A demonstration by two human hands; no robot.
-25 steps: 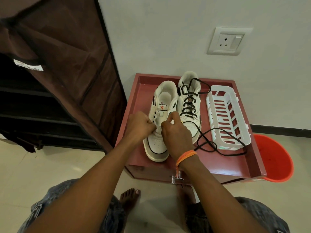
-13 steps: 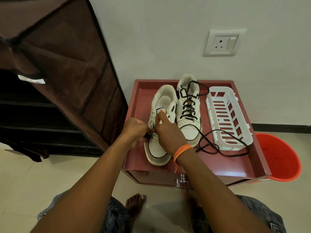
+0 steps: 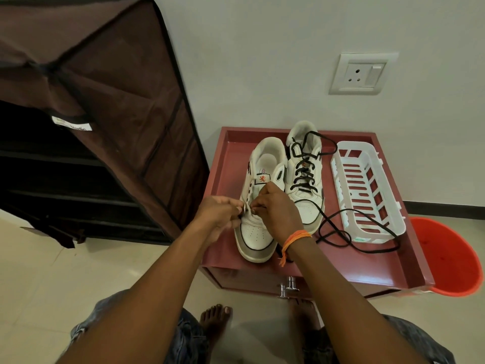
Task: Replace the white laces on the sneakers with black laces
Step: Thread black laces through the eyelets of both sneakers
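Two white sneakers stand side by side on a red-brown cabinet top (image 3: 225, 164). The right sneaker (image 3: 305, 206) is laced in black. The left sneaker (image 3: 256, 232) shows bare upper eyelets. My left hand (image 3: 217, 212) and my right hand (image 3: 279, 215) meet over its lowest eyelets. Each pinches with fingertips there, and a dark lace tip shows at my left fingertips. A loose black lace (image 3: 338, 235) runs from under my right hand, over the right sneaker's toe, and loops beside the basket. The eyelet itself is hidden by my fingers.
A white plastic basket (image 3: 367, 227) lies on the cabinet's right side. An orange bucket (image 3: 451, 258) stands on the floor to the right. A brown fabric shoe rack (image 3: 110, 101) stands at the left. A wall socket (image 3: 359, 73) is above, and my bare foot (image 3: 215, 315) is below.
Both hands slid a little toward the left sneaker's toe and stayed pinched together at the lower eyelets. The loose lace lies about as before.
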